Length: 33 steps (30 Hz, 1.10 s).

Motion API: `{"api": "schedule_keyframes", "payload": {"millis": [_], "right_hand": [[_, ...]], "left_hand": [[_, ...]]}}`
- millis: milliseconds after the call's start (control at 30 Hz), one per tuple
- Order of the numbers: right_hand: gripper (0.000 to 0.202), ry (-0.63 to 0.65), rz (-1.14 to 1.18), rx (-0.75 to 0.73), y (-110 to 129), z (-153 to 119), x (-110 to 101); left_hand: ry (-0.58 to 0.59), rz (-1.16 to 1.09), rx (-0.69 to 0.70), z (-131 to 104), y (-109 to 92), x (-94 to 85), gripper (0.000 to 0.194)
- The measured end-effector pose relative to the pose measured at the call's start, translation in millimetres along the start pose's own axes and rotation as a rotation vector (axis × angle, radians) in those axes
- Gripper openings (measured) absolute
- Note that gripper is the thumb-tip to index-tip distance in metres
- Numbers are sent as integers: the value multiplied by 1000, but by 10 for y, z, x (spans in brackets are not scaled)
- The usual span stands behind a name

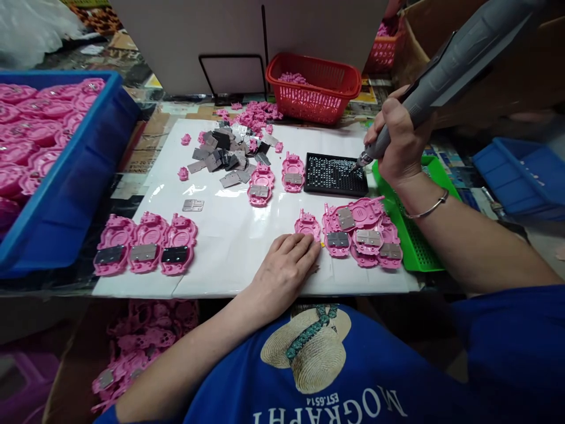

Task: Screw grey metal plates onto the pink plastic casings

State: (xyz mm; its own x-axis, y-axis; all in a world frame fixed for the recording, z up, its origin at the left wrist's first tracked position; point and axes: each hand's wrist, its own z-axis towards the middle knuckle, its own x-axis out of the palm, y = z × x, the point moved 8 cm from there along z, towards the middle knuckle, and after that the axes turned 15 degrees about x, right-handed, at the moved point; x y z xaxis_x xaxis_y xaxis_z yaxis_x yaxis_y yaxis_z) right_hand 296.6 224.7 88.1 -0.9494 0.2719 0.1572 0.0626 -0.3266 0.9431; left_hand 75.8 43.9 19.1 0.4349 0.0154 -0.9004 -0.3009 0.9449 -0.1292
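Observation:
My right hand (399, 135) is wrapped round a grey electric screwdriver (445, 73). Its tip points down at the right end of a black screw tray (335, 175) filled with small screws. My left hand (289, 262) lies over the lower part of a pink plastic housing (308, 225), fingers stretched forward; what is under the palm is hidden. Right of that hand, several pink housings with metal plates (368, 237) are bunched together, some overlapping. Two more housings stand left of the tray, one being a pink housing (260, 191) near the loose plates.
Three housings (145, 252) line the left front, near a single metal plate (193, 205). Loose plates (220, 154) and small pink parts (260, 115) are heaped behind. A red basket (318, 106) stands at the back, a blue bin (119, 112) left, a green basket (408, 241) right.

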Motion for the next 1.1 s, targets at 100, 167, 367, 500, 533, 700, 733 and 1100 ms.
{"api": "schedule_keyframes", "payload": {"millis": [100, 167, 367, 500, 533, 700, 733, 1100], "right_hand": [[30, 44, 28, -24, 31, -21, 22], [29, 36, 13, -14, 66, -51, 30], [31, -63, -57, 42, 109, -107, 3], [34, -30, -7, 15, 73, -101, 10], [34, -21, -2, 12, 61, -100, 12], [31, -24, -36, -2, 71, -74, 2], [29, -22, -32, -14, 109, -65, 6], [27, 240, 159, 41, 631, -746, 684]], "left_hand": [[1, -2, -4, -1, 0, 2, 36], [-2, -4, -5, -1, -3, 0, 36], [10, 1, -12, -1, 1, 16, 36], [6, 2, -10, -3, -4, 10, 35], [5, 3, -9, -5, -6, 6, 35], [-1, 10, -6, 3, -7, -6, 34], [0, 11, -7, 8, -5, -5, 34], [41, -8, -14, 10, -11, 11, 36]]}}
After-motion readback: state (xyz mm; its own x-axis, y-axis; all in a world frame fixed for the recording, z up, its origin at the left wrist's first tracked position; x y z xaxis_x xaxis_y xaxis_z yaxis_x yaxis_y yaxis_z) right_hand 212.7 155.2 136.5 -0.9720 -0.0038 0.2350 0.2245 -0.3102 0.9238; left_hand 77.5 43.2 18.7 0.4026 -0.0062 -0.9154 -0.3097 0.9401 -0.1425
